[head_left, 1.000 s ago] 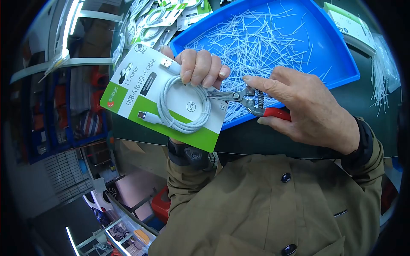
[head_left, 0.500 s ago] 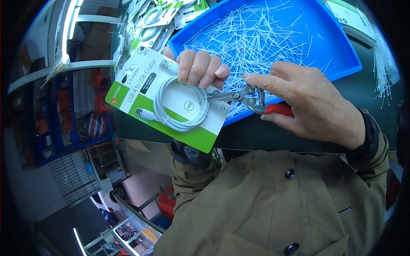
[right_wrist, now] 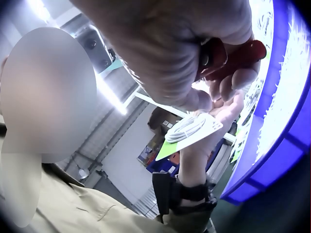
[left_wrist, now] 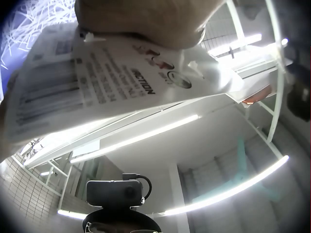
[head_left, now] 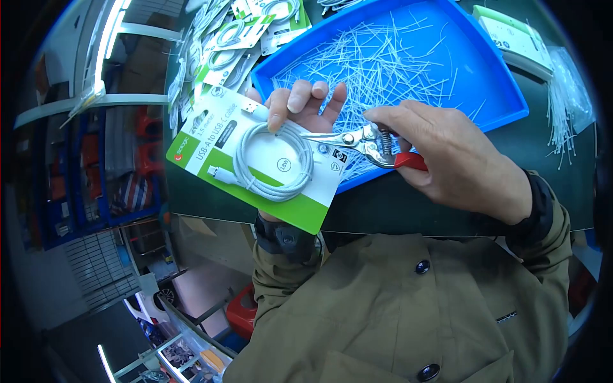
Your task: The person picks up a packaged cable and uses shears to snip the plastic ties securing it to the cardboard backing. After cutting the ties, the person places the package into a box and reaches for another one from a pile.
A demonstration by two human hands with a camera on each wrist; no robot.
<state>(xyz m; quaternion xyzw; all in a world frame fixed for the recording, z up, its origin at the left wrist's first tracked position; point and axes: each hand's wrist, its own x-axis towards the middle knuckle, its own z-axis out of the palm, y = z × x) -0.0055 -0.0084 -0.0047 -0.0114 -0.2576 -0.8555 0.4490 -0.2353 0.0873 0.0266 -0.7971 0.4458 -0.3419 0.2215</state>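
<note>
Moved since the earlier frames: the cutter nose has crept leftward over the card face, and the fingers on the card have uncurled. Item, far left on the dark bench: a heap of packaged cables (head_left: pixel 227 38), well apart from both hands. Item: cable card (head_left: pixel 255 191), green and white, held up over the bench edge, its long axis running from the left corner down to the lower right. Item: white cable coil (head_left: pixel 274 159), fixed to the card front. Item: left hand (head_left: pixel 300 102), gripping the card at its upper edge, one fingertip pressed on the plug and the other fingers nearly straight. Item: cutters (head_left: pixel 357 140), long axis close to level, nose pointing left, tip at the upper right arc of the coil, just below the left fingertips; whether it touches cannot be told. Item: right hand (head_left: pixel 453 159), clenched round the red handle, lying right of the card and the nearer hand to the tool. Item, behind both hands: blue tray (head_left: pixel 504 89), strewn with white offcuts (head_left: pixel 389 57). Item, far right: clear bag of ties (head_left: pixel 565 96).
</note>
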